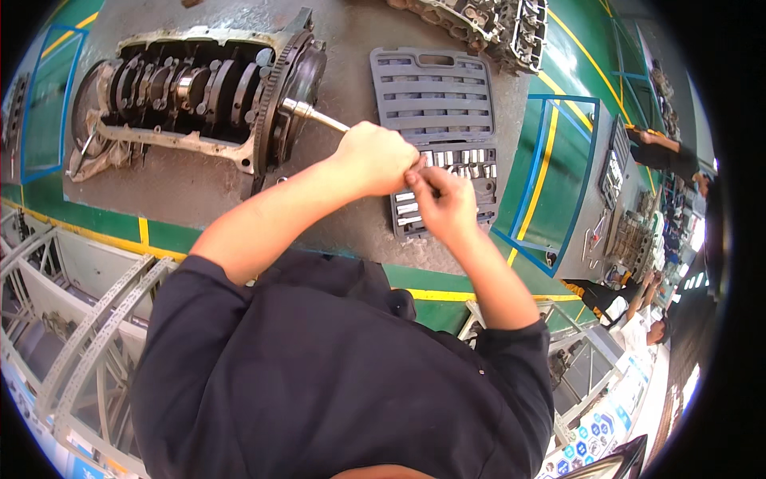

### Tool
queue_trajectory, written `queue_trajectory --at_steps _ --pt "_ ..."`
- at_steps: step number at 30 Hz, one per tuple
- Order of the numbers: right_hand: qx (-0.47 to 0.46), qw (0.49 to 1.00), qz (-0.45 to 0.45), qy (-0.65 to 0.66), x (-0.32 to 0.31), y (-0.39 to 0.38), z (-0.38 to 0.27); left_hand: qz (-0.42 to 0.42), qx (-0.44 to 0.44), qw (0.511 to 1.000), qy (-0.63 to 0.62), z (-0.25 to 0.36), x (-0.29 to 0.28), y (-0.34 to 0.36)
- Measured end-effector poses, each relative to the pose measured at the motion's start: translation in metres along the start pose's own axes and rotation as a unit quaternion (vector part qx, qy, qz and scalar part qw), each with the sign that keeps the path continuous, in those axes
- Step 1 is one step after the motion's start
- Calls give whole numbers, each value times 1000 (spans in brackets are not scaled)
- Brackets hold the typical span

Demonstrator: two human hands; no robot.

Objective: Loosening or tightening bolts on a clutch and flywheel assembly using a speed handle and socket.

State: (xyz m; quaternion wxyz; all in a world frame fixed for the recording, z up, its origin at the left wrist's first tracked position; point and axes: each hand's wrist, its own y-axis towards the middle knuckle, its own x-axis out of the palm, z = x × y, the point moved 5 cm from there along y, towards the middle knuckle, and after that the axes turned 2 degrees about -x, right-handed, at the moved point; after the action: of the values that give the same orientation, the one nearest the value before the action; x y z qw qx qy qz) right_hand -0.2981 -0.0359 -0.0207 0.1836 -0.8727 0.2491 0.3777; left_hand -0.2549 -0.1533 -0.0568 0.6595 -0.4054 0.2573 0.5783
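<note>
A long silver socket wrench (319, 117) reaches from the flywheel end (294, 96) of an overturned engine block (159, 152) with an exposed crankshaft (187, 86). My left hand (375, 158) is closed around the wrench's handle. Beside it, my right hand (443, 199) has its fingers curled against the left one at the handle's end; what they grip is hidden. Beneath both hands lies an open socket case (435, 92), its lower tray holding several chrome sockets.
Another engine part (487, 24) lies at the bench's (343, 223) back. Metal racks (104, 311) stand near me at lower left. On the right are co-workers (674, 152) (638, 319), another bench (598, 215) and more engine parts (634, 247).
</note>
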Motion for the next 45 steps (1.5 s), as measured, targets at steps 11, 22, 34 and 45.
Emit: queue_trajectory --at_steps 11,22,34,45 --pt "28 965 188 -181 -91 -32 80 111 7 985 -130 3 -36 5" --pt "293 566 247 729 35 -32 62 216 139 966 26 1 -2 0" --pt "473 506 295 658 37 4 125 232 177 954 67 18 -6 7" --pt "199 701 459 508 24 -13 98 25 194 923 332 24 -1 8"
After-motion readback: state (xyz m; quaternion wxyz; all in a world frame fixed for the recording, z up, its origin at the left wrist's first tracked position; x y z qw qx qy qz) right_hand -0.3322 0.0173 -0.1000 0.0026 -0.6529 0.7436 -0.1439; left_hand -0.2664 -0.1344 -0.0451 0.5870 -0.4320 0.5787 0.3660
